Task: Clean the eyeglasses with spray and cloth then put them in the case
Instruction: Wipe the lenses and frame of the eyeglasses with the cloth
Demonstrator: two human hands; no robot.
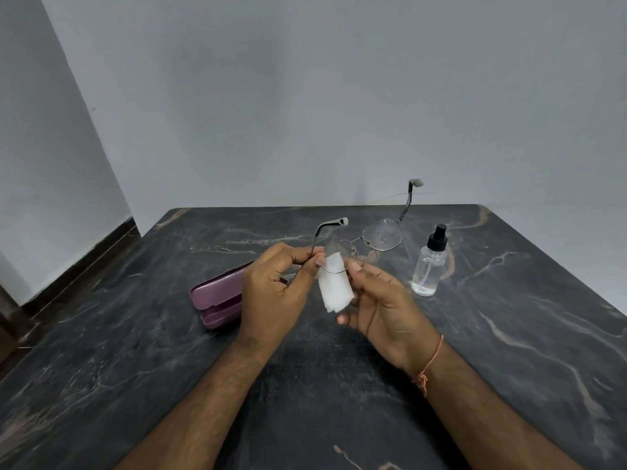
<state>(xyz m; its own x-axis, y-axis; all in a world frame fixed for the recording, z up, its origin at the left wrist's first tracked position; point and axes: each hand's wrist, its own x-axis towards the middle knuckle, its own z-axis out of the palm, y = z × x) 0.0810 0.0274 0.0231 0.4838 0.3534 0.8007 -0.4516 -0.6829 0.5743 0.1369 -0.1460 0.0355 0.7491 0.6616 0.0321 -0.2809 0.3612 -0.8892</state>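
While the left hand [271, 286] pinches the thin metal-framed eyeglasses [381, 235], temples unfolded, the right hand [383, 307] grips a white folded cloth [334, 286] over one lens. An open purple hard case [217, 300] sits half hidden behind the left hand, and a clear spray bottle with a black nozzle [428, 264] stands nearby.

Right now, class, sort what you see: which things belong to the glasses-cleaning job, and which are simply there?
Part of the job:
glasses, held by the left hand
white cloth, held by the right hand
spray bottle
purple case, lying open

Simply there:
dark marble table
orange wrist thread

White cloth [334, 286] hides one lens; case [217, 300] half-hidden — left hand [274, 286].
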